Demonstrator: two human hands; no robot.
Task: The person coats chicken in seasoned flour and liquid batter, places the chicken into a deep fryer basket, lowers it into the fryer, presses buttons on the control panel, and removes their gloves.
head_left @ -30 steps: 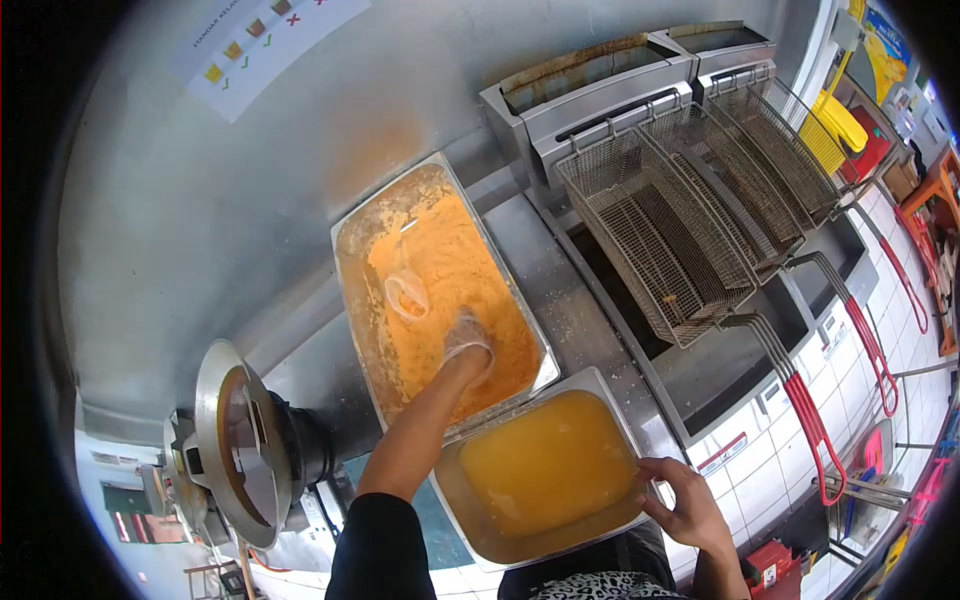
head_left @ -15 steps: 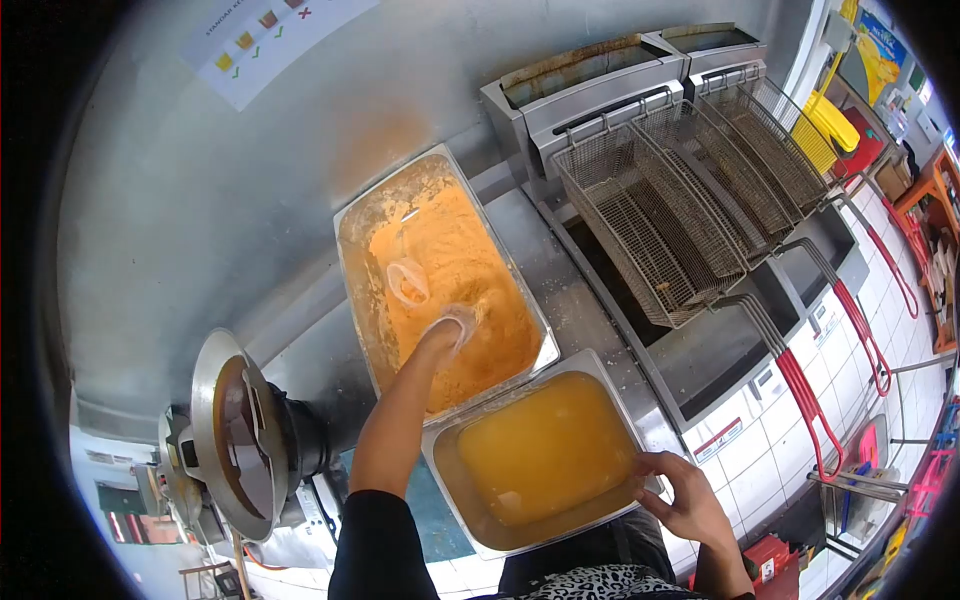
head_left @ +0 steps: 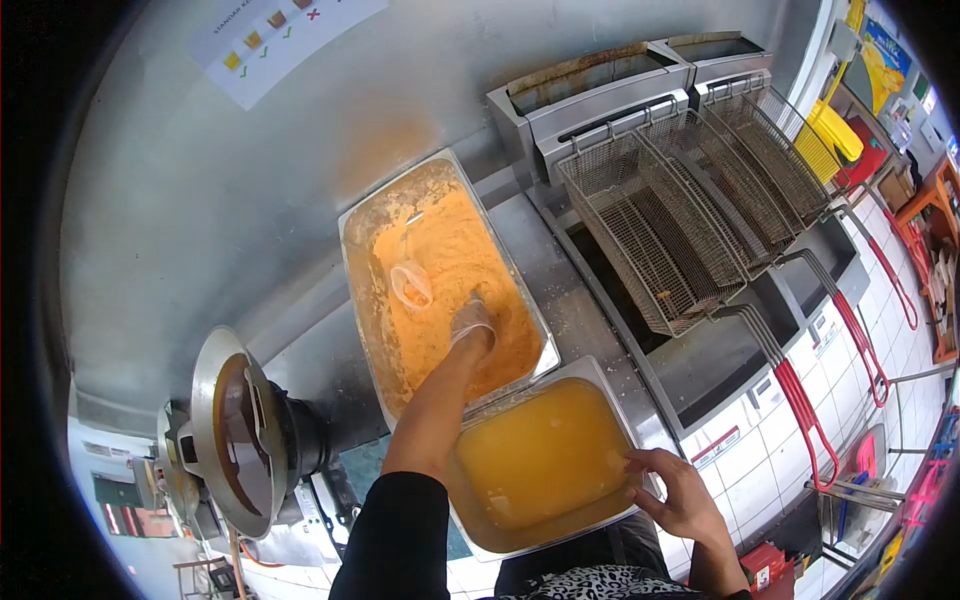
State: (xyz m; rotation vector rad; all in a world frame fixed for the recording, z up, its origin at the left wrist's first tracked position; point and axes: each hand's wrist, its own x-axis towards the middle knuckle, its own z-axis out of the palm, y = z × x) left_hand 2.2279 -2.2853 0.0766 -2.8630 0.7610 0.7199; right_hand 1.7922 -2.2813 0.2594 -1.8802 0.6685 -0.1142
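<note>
My left hand point(head_left: 473, 322), in a thin clear plastic glove, reaches into orange breading powder point(head_left: 440, 245) in a deep metal pan point(head_left: 350, 255). Its fingertips are sunk in the powder, so what they hold is hidden. A clear plastic scoop or cup point(head_left: 411, 285) lies in the powder beyond that hand. Nearer my body stands a second metal pan point(head_left: 480, 540) of cloudy yellow liquid point(head_left: 545, 450). My bare right hand point(head_left: 680, 495) grips this pan's right rim, with curled fingers and thumb around it.
Several wire fryer baskets point(head_left: 650, 220) with red handles point(head_left: 805, 420) rest over the fryer point(head_left: 690, 380) on the right. A wide metal pan of dark liquid point(head_left: 245, 435) stands on the left. A printed sheet point(head_left: 270, 45) hangs on the metal wall.
My left hand has shifted right and deeper into the powder, and its forearm now crosses the liquid pan's left corner. The right hand stays at the rim.
</note>
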